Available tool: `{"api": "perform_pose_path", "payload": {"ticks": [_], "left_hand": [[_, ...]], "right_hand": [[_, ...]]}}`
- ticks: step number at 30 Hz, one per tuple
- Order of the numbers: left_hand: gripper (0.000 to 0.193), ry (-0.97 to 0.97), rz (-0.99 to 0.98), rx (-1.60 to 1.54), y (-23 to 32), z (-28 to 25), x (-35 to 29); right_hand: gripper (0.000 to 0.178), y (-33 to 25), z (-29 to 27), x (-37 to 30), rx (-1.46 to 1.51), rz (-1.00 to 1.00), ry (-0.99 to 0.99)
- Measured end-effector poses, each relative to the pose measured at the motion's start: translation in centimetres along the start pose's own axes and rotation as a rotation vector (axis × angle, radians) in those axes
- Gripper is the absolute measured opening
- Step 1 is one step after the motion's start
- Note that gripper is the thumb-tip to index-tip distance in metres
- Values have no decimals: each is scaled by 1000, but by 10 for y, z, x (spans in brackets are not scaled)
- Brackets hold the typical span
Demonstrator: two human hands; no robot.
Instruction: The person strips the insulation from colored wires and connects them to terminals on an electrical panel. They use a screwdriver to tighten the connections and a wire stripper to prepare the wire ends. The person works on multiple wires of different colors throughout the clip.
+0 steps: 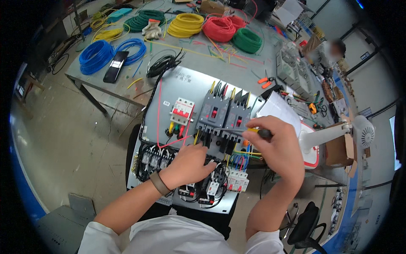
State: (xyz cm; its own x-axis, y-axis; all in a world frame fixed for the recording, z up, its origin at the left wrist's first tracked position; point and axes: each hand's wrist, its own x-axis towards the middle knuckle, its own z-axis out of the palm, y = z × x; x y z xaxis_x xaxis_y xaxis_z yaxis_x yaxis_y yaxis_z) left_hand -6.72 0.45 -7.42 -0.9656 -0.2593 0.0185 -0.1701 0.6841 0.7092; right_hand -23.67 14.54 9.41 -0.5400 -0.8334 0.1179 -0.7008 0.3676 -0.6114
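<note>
A silver mounting panel (182, 86) full of electrical parts tilts in front of me. My right hand (279, 146) grips a screwdriver (264, 133) with a black and yellow handle. Its shaft points left, across the lower terminals of two dark grey circuit breakers (212, 111). My left hand (191, 164) is bent over the panel below the left breaker, fingertips among its lower wires, by a yellow wire (196, 137). What those fingers pinch is hidden. A loose red wire (159, 111) loops left of the hand, beneath a small white breaker with red switches (182, 111).
Behind stands a grey table (177, 50) with coils of blue (96, 57), yellow (185, 25), red and green wire (246, 40), a phone (115, 67) and orange-handled pliers (266, 81). To the right are a white fan (325, 137) and cardboard box (339, 150). Another person (330, 53) is farther back.
</note>
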Motion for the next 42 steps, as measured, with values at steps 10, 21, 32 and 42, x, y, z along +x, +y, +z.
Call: {"api": "perform_pose_path", "payload": {"ticks": [10,21,32,42], "left_hand": [[45,53,-48,143,16,0,-7],[40,161,72,335,18,-18,-11],[28,-166,239,744,-10,-41,24],[22,-158,279,731,-20,-45,28]], "right_hand": [[24,-8,23,-20,-120,60,45],[19,-3,53,-4,-269,-50,71],[19,-6,66,8,-302,-20,15],[19,-16,75,15,-350,44,48]]}}
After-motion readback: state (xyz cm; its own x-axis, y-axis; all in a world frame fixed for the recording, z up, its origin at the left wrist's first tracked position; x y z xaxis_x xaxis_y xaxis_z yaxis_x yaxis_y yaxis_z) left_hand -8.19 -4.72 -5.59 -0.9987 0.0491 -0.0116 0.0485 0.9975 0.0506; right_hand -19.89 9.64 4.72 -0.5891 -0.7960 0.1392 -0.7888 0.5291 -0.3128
